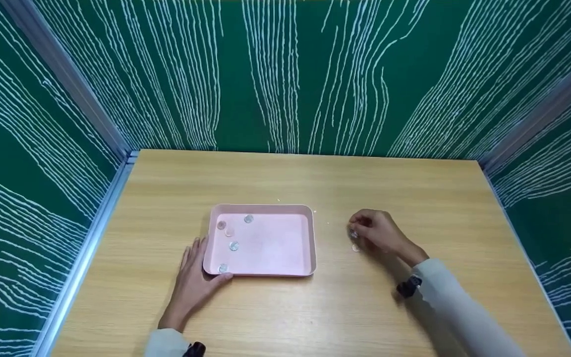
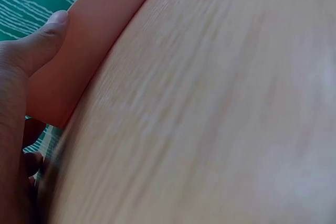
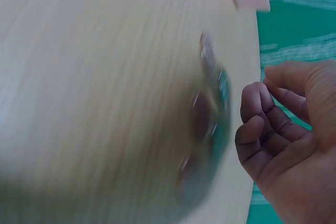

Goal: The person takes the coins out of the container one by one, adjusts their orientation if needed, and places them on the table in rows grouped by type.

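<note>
My left hand (image 1: 194, 285), fingers spread, touches the tray (image 1: 278, 248); discs (image 1: 234, 246) lie inside beyond my thumb. My right hand (image 1: 377, 230) curls its fingers together above loose discs (image 1: 356, 248), pinching what I cannot tell.

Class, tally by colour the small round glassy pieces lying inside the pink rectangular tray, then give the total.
Pale greenish round glassy pieces: 3
Brownish-red round glassy piece: 1
Pale pink round glassy piece: 1
Total inside the pink rectangular tray: 5
</note>
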Motion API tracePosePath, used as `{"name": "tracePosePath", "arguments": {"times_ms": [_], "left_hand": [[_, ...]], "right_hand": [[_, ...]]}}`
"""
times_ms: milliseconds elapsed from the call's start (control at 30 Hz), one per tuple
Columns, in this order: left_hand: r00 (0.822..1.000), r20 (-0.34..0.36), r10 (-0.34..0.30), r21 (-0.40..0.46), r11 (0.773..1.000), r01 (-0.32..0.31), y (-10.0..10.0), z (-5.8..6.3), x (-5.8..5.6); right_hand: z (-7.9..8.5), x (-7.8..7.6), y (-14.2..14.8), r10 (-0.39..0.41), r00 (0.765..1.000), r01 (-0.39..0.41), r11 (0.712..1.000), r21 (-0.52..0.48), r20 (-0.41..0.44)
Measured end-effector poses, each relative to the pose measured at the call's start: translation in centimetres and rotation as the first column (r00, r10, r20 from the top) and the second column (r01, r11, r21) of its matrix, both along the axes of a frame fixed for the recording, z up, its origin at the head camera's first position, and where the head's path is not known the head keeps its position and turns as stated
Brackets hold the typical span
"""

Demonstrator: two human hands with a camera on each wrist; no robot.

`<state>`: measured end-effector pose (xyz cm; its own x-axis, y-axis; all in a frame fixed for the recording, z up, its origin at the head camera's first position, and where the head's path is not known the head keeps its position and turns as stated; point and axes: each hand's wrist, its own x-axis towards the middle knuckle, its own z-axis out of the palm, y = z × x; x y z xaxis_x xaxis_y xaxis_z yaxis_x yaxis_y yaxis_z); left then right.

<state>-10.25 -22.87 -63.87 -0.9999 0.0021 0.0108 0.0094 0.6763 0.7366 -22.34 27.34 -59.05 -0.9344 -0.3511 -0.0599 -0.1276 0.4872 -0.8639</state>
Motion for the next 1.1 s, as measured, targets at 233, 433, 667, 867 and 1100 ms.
{"name": "tracePosePath", "arguments": {"times_ms": [233,433,667,867,1100], "left_hand": [[1.0,0.014,0.016,0.007,1.0,-0.016,0.1,0.0,0.0],[1.0,0.022,0.009,0.018,1.0,-0.01,0.0,0.0,-0.1],[1.0,-0.025,0.0,0.02,1.0,0.0,0.0,-0.1,-0.1],[0.999,-0.052,-0.011,0.017,1.0,0.012,0.0,-0.2,-0.2],[0.999,-0.041,-0.004,0.023,1.0,0.005,0.0,-0.2,-0.1]], "right_hand": [[1.1,-0.4,-4.0,0.067,0.998,-0.066,0.997,0.027,-0.017],[1.9,-0.9,-7.1,0.103,0.992,-0.098,0.993,0.071,-0.073],[2.5,-1.3,-10.2,0.21,0.968,-0.197,0.975,0.1,-0.141],[3.1,-1.3,-12.5,0.276,0.95,-0.26,0.958,0.118,-0.149],[2.8,-1.6,-15.5,0.362,0.922,-0.345,0.929,0.133,-0.135]]}}
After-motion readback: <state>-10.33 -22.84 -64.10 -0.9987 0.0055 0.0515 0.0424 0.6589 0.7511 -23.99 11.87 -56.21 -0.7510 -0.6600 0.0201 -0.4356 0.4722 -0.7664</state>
